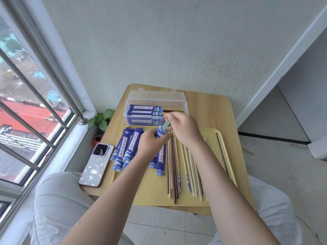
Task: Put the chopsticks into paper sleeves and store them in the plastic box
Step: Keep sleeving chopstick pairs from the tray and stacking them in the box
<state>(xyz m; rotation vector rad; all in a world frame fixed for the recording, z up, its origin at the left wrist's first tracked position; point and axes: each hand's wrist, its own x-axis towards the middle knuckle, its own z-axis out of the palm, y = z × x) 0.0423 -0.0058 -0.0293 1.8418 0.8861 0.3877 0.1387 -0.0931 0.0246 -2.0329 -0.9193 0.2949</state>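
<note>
Nearest you, loose wooden chopsticks point(178, 167) lie lengthwise on the pale yellow plastic tray point(155, 191), with empty blue printed paper sleeves point(123, 151) fanned at its left. Above them your left hand point(150, 145) grips a blue paper sleeve point(160, 134) by its mouth, while your right hand point(184, 129) pinches a pair of pale green chopsticks point(166, 125) whose tips sit inside that sleeve. Just beyond your hands, the clear plastic box point(155, 103) stands open, holding sleeved pairs
</note>
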